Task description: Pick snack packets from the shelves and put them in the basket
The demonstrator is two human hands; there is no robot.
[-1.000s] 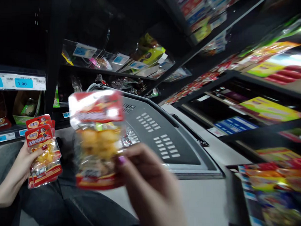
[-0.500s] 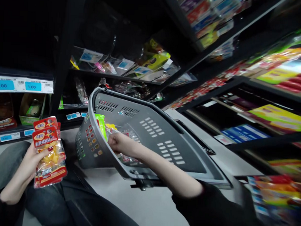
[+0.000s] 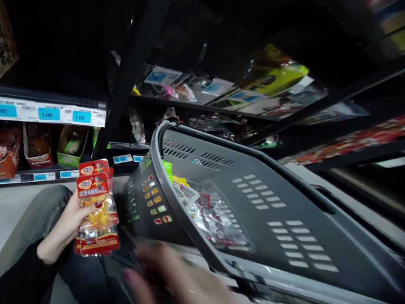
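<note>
My left hand (image 3: 65, 227) is closed on a small stack of red snack packets (image 3: 96, 212), fanned out slightly, the thumb pressed on the front one. Yellowish pieces show through its clear window. Low in front, my right hand (image 3: 181, 280) is blurred by motion. Its thumb and a finger look apart, with nothing visible between them. It is just outside the grey shopping basket (image 3: 255, 154), which leans tilted beside my legs. Inside the basket lie clear snack packets (image 3: 216, 214) and a bright green packet (image 3: 168, 169), partly hidden by the rim.
Dark shelving (image 3: 129, 56) rises ahead, with price labels (image 3: 47, 114) along its edge. Small open boxes of snacks (image 3: 72, 147) stand on the low shelf at left. Bagged goods (image 3: 278, 79) lie on the shelves behind the basket. My knee (image 3: 51, 204) is at lower left.
My right hand has come out of the basket and moved down and left towards my lap. My left hand still holds the packets. The view has turned left, so things appear further right.
</note>
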